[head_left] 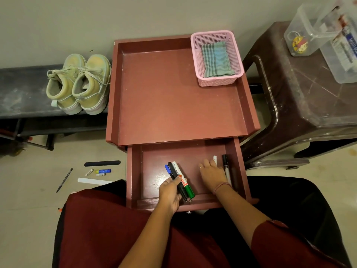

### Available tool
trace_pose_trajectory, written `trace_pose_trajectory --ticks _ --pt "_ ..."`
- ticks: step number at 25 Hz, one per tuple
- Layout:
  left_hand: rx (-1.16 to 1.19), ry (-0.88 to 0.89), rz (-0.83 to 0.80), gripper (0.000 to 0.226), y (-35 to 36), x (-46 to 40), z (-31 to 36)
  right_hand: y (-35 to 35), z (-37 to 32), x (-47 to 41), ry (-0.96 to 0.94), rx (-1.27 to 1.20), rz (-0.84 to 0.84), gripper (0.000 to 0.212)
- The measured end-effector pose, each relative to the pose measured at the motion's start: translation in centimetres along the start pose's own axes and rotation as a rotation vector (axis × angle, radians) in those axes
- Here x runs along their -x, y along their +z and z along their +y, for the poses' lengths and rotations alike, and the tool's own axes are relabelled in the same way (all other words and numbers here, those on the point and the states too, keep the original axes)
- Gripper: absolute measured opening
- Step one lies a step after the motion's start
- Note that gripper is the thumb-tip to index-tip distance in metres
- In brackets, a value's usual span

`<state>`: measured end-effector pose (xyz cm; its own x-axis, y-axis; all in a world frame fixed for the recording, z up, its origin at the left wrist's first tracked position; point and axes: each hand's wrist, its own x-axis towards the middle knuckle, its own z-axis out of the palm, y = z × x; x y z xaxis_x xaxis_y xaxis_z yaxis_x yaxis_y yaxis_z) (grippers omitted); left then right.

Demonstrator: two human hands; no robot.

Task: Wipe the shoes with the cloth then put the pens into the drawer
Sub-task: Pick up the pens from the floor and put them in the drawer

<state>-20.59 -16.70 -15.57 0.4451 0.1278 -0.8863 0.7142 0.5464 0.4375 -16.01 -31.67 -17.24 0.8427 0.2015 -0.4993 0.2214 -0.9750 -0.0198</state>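
1. Head view: a seated person works over the open drawer [188,204], the pen-stowing step. The left hand [170,192] grips a bundle of three markers [178,179] above the drawer floor.
2. The right hand [211,173], fingers spread flat, rests inside the drawer beside pens [226,169] lying along its right wall.
3. Left of the drawer, loose pens [64,179] lie on the floor; the next move likely calls for releasing the bundle.
4. Beyond the drawer, the cloth [216,59] sits in a pink basket [218,82]; the shoes [79,84] stand far left.
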Motion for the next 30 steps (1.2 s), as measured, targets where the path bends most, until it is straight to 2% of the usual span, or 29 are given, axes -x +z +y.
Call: trace_pose_trajectory --ticks 2,6,12,14,16,19,21,23,25,29,30 --pt "0.003 0.005 0.005 0.014 0.0 -0.1 0.0 0.5 0.2 -0.2 -0.040 0.089 -0.032 0.037" --pt "-0.007 0.004 -0.001 0.011 0.0 0.0 0.0 1.6 2.6 0.5 0.045 0.204 -0.077 0.038" --pt "-0.004 -0.014 0.002 0.014 -0.1 -0.1 0.0 1.3 4.0 0.9 0.041 0.174 -0.122 0.036" --pt "-0.010 -0.016 -0.002 0.014 0.0 -0.1 0.0 0.3 4.2 0.7 0.076 0.058 -0.130 0.031" --pt "-0.026 -0.009 -0.022 0.015 0.1 0.0 0.0 -1.1 4.3 0.3 0.128 -0.205 -0.143 0.026" --pt "-0.055 0.025 -0.103 0.017 0.5 0.7 0.0 -3.5 3.2 0.8 0.278 -1.032 -0.258 0.017" --pt "-0.085 0.054 -0.166 0.017 1.1 1.0 -0.2 -4.8 2.0 1.7 0.367 -1.384 -0.390 0.024" --pt "-0.132 0.061 -0.217 0.020 2.0 1.0 -0.4 -4.9 1.4 2.1 0.420 -1.492 -0.429 0.031" --pt "-0.208 0.059 -0.240 0.023 3.2 0.4 -0.6 -4.5 1.4 2.1 0.486 -1.537 -0.399 0.031" --pt "-0.329 0.059 -0.227 0.025 5.3 -1.7 -0.7 -2.4 2.4 1.1 0.653 -1.590 -0.210 0.029" --pt "-0.350 0.060 -0.196 0.027 5.7 -2.3 -0.8 -1.9 2.9 0.6 0.665 -1.517 -0.139 0.027"
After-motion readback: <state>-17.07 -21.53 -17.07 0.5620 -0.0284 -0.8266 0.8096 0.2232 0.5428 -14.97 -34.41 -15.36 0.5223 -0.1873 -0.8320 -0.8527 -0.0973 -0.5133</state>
